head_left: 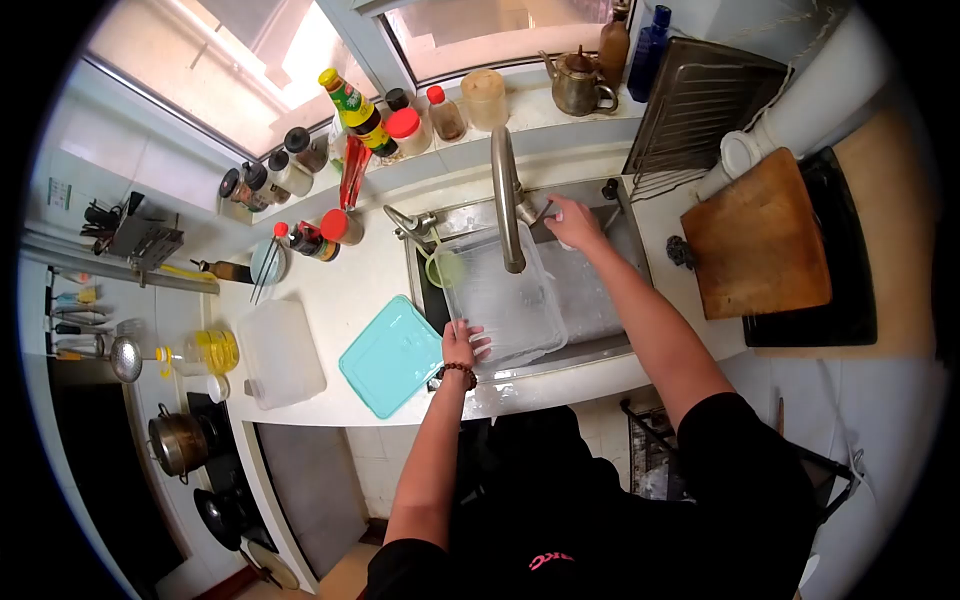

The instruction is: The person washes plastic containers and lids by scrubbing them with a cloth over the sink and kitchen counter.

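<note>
A clear plastic container (505,300) sits tilted over the sink (632,262), wet on its inside. My left hand (461,345) holds its near left edge, the fingers spread along the wall. My right hand (578,222) is behind the tap (507,200), with thumb and fingers closed on the tap's lever (544,212). A small white patch shows under the right palm; I cannot make out what it is. Beside my left hand a turquoise lid (392,357) lies flat on the counter. A light green strainer or cup (445,268) is partly hidden behind the container.
Left on the counter are a frosted plastic box (283,354) and an oil bottle (212,352). Jars and a sauce bottle (357,112) line the windowsill, with a metal teapot (580,84). A wooden cutting board (757,240) and a scrubber (680,252) are right of the sink.
</note>
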Demonstrator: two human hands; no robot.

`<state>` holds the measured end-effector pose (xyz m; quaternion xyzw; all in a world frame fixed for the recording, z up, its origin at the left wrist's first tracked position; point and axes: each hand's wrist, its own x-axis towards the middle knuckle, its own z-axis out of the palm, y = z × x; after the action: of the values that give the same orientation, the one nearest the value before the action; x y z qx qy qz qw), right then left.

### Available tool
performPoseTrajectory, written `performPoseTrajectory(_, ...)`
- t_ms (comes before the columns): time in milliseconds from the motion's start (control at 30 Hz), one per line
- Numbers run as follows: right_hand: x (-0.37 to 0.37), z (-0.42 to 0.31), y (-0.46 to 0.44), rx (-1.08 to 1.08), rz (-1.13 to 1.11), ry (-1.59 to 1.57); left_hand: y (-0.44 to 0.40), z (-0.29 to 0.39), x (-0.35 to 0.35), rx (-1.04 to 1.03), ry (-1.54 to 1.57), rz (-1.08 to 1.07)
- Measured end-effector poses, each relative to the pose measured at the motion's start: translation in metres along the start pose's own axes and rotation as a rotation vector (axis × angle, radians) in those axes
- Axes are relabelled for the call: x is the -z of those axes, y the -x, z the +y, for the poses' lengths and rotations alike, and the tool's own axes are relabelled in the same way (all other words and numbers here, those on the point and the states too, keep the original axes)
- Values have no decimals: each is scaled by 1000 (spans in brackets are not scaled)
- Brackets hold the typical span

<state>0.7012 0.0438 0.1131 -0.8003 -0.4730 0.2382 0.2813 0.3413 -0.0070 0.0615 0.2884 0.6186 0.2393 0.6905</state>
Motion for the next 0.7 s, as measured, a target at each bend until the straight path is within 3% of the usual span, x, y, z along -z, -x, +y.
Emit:
performPoseTrajectory(167, -14, 23, 7, 51, -14, -49, 0, -1, -16, -2, 81, 14)
performPoseTrajectory(267, -25, 33, 25, -80, -84, -263, -4, -3, -21, -8, 79, 6)
performPoseTrajectory(333, -46, 62, 28, 66, 243, -339, -10, -6, -21, -36, 57, -3)
performPoseTrajectory(367, -49, 71, 33, 69, 239, -335, -12, -7, -22, -35, 63, -1)
performPoseTrajectory(433, -46, 77, 54, -343, -53, -706, -17, -10, -24, -82, 34, 36)
performPoseTrajectory(533, -62, 98, 79, -448, -157, -912, -25, -20, -18, -141, 13, 79)
performPoseTrajectory(700, -99, 99, 116, -369, -238, -772, -14, -13, -18, -208, -81, 158)
